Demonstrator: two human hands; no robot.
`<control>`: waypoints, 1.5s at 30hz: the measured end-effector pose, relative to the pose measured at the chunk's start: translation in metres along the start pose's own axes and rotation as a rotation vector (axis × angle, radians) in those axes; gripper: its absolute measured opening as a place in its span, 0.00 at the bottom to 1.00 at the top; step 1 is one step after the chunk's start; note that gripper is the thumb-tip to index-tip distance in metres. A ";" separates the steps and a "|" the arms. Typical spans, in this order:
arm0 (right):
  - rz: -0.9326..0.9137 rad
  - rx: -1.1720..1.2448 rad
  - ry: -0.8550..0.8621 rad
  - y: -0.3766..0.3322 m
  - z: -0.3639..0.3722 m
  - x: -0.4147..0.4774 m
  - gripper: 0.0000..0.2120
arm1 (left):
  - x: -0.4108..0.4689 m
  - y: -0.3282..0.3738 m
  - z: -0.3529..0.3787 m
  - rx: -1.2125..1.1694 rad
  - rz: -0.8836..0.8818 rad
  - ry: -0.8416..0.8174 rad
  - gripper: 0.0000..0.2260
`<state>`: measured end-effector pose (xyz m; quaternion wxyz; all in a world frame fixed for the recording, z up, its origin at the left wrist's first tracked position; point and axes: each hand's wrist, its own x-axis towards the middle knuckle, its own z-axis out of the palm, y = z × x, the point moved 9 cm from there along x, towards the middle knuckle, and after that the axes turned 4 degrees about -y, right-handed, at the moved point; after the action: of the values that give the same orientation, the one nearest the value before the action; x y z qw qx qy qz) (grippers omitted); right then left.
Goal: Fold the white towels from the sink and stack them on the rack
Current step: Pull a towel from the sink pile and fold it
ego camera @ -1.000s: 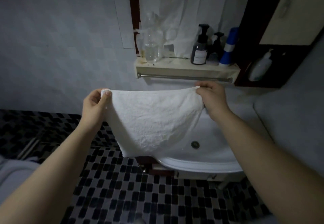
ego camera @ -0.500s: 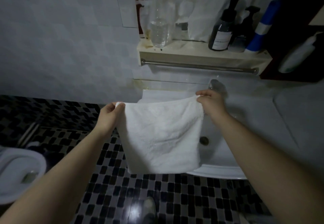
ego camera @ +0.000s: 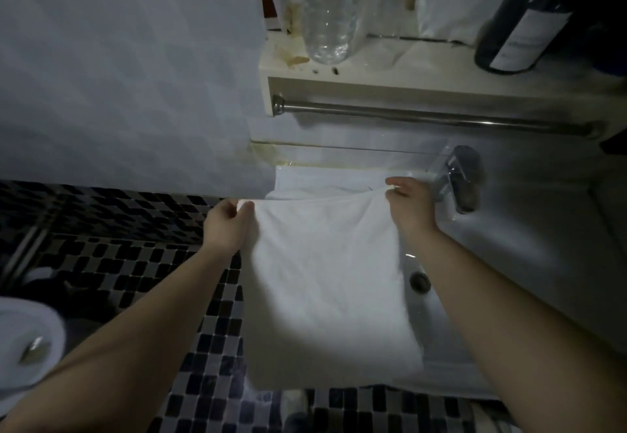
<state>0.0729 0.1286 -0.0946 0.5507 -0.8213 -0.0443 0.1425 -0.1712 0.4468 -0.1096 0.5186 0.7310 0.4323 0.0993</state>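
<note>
Head view.

- Towel: white, held up by its two top corners, hanging flat in front of the sink's left part and over the floor; its lower edge hangs free.
- Left hand: thumb and curled fingers pinch the towel's top left corner.
- Right hand: fingers curled, pinching the top right corner, just left of the tap.
- Sink: white basin; drain shows just right of the towel's edge.
- Second towel: white, lying at the sink's back left corner against the wall, behind the held one.
- Rail: metal bar under a cream shelf, above the sink.
- Clear bottle: upright at the shelf's left end.
- Dark bottle: labelled, at the shelf's right.
- Floor: small black, grey and white tiles.
</note>
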 end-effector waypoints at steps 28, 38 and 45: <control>0.507 -0.138 -0.338 0.124 0.048 0.004 0.34 | 0.059 -0.083 0.052 0.330 -0.251 -0.116 0.25; 0.376 -0.205 -0.354 0.140 0.031 -0.051 0.34 | -0.009 -0.098 0.054 0.419 -0.307 -0.074 0.27; 0.421 -0.377 -0.324 0.154 0.011 -0.073 0.28 | -0.038 -0.104 0.044 0.392 -0.304 0.014 0.28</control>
<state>-0.0128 0.0620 -0.2262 0.3333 -0.8665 0.0138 0.3714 -0.2234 0.3984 -0.2054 0.3726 0.7436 0.5519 -0.0605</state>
